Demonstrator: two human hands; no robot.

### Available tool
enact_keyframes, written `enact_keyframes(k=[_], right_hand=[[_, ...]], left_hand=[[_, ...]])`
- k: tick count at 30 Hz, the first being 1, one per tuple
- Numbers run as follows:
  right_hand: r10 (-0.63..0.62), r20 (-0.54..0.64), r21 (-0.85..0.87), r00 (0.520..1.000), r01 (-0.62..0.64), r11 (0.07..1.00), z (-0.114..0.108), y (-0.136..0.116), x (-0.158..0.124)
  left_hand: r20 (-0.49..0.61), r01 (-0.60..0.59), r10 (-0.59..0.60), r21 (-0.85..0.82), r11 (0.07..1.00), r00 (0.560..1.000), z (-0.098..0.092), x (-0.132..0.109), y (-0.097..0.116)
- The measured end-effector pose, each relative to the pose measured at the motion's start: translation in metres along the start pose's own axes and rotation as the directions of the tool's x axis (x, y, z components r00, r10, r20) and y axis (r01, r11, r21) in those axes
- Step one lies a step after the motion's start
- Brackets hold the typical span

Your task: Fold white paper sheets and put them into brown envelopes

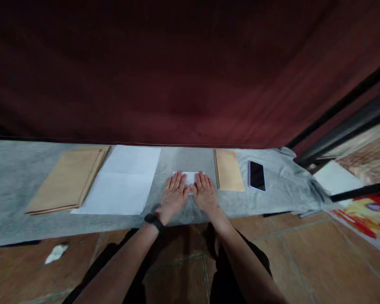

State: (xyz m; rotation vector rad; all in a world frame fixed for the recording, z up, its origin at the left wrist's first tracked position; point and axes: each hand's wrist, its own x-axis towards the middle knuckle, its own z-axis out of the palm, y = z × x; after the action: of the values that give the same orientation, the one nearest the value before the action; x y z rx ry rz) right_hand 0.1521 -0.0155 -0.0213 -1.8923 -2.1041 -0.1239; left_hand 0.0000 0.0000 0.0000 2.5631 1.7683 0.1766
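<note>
In the head view, the left hand (173, 195) and right hand (205, 195) lie palm-down on small white paper (190, 178) at lower centre, fingers straight and close together, thumbs inward, seemingly keeping it flat. White sheets (123, 181) left and a brown packet (229, 170) right leave strips of grey cloth (186, 158) for sideways movement; its front edge runs near the wrists.

I get a dim feed: the red backdrop (190, 93) fades near-black up top, and printed packaging (369, 213) far right looks blurred.
</note>
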Motion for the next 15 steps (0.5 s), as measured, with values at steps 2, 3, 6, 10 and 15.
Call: enact_keyframes(k=[2, 3, 6, 10, 15], right_hand=[[-0.007, -0.016, 0.008, 1.000, 0.007, 1.000, 0.000, 0.003, -0.001], [-0.008, -0.023, 0.011, 1.000, 0.008, 1.000, 0.000, 0.005, -0.002], [-0.003, -0.040, 0.011, 0.999, 0.003, 1.000, -0.001, 0.008, -0.004], [0.010, -0.040, 0.000, 0.999, -0.010, 1.000, -0.003, 0.011, -0.007], [0.005, -0.041, 0.002, 0.999, -0.005, 1.000, -0.003, 0.013, -0.008]], left_hand=[[-0.001, 0.012, -0.012, -0.008, 1.000, 1.000, 0.000, 0.000, -0.003], [-0.003, 0.016, -0.016, -0.012, 1.000, 1.000, 0.000, -0.001, -0.004], [-0.012, 0.021, -0.021, -0.021, 1.000, 1.000, 0.000, -0.001, -0.007], [-0.027, 0.033, -0.034, -0.028, 0.999, 0.999, -0.002, -0.001, -0.011], [-0.052, 0.048, -0.050, -0.025, 0.999, 0.997, -0.002, -0.008, -0.010]])
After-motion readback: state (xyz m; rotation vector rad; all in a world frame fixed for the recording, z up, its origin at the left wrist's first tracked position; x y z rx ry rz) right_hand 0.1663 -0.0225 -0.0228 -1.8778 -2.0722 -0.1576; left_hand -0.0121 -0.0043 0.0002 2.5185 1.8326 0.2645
